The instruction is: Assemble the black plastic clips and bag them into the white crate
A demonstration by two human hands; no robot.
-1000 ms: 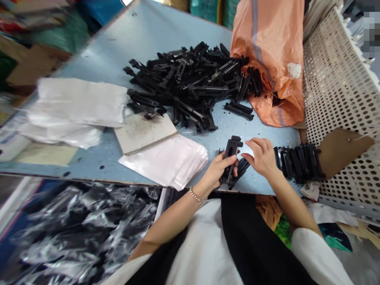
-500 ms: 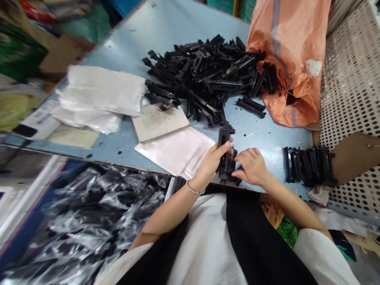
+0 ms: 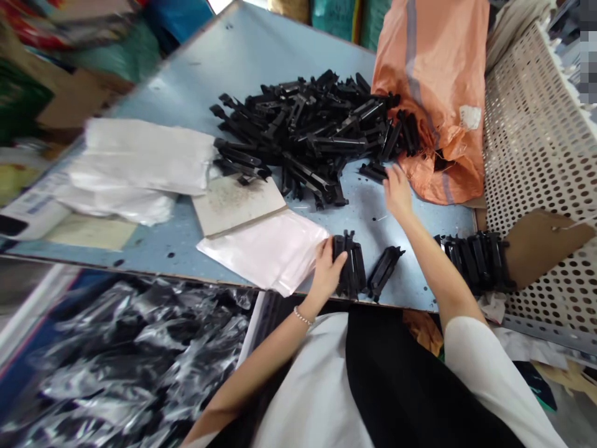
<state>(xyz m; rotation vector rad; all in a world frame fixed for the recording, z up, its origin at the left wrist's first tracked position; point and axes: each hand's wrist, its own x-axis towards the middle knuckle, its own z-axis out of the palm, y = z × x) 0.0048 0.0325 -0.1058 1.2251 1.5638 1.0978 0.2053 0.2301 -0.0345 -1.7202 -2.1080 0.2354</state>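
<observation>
Head view, right hand (image 3: 398, 194) moved, at black part (image 3: 372, 172)

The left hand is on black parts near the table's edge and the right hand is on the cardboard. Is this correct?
Wrong only for the right hand: the head view shows it at a single black part near the orange sack.

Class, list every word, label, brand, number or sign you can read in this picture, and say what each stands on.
Readable text: none.
White label on the orange sack: too small and blurred to read.
Faint bluish marks on the white box at the table's left end: possibly print, too blurred to read.
</observation>
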